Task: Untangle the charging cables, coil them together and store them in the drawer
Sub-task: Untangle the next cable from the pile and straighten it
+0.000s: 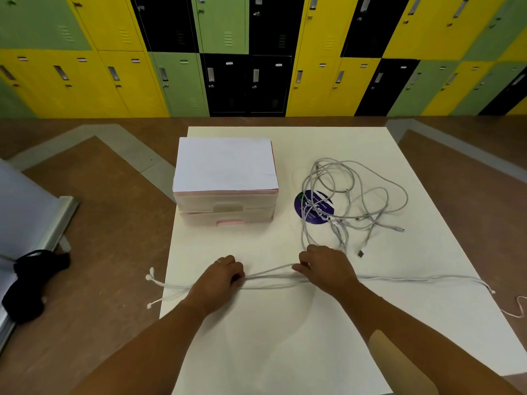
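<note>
2 grips: L hand (221, 276) curled round straight cables (273, 285) | R hand (325, 269) pinches same | fingertips hidden

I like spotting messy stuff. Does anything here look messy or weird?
Yes. The grey cables are a knotted heap of loops over a purple sticker. The straight cables held by the left hand and right hand poke past the table's left edge.

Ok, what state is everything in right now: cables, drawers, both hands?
left hand: fingers curled round the straightened cables.
right hand: pinches the same bundle.
straightened cables: laid out sideways across the table, not coiled.
tangled cables: loose heap right of the drawers, still knotted.
top drawer: closed.
bottom drawer: closed.
</note>
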Demonstrator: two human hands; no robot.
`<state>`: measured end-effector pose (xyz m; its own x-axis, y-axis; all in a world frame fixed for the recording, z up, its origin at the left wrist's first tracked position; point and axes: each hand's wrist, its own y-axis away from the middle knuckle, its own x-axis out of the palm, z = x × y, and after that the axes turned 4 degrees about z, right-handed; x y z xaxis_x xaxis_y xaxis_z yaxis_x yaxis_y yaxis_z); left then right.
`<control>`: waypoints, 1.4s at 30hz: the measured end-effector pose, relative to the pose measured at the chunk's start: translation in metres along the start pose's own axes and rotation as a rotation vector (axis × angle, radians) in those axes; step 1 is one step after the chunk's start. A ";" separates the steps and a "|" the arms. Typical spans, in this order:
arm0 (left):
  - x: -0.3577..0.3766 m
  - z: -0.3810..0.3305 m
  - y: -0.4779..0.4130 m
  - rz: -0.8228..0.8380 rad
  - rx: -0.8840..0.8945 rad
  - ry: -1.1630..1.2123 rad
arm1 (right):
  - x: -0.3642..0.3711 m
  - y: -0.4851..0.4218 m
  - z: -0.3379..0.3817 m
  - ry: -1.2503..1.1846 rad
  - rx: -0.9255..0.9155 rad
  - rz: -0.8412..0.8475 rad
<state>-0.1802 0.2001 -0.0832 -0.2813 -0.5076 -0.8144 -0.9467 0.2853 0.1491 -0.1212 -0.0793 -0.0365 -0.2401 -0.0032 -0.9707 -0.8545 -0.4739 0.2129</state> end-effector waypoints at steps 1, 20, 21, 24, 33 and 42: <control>0.000 -0.001 0.000 -0.001 -0.012 0.010 | 0.005 0.004 -0.001 -0.019 -0.002 -0.005; 0.002 -0.045 -0.041 0.123 0.100 -0.062 | 0.019 0.026 0.000 -0.246 0.075 0.087; 0.006 -0.053 -0.047 0.140 0.119 -0.072 | 0.017 0.026 0.001 -0.241 0.079 0.087; 0.020 -0.074 -0.058 0.188 0.142 -0.085 | 0.016 0.028 0.003 -0.261 0.097 0.084; 0.047 -0.088 -0.060 0.081 0.083 -0.024 | 0.021 0.031 -0.002 -0.330 0.128 0.108; 0.042 -0.093 -0.065 0.098 -0.016 0.043 | -0.001 0.034 -0.034 -0.162 0.231 0.173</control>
<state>-0.1454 0.0845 -0.0745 -0.3788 -0.5128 -0.7704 -0.9167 0.3221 0.2364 -0.1341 -0.1252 -0.0321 -0.4448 0.0828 -0.8918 -0.8721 -0.2666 0.4103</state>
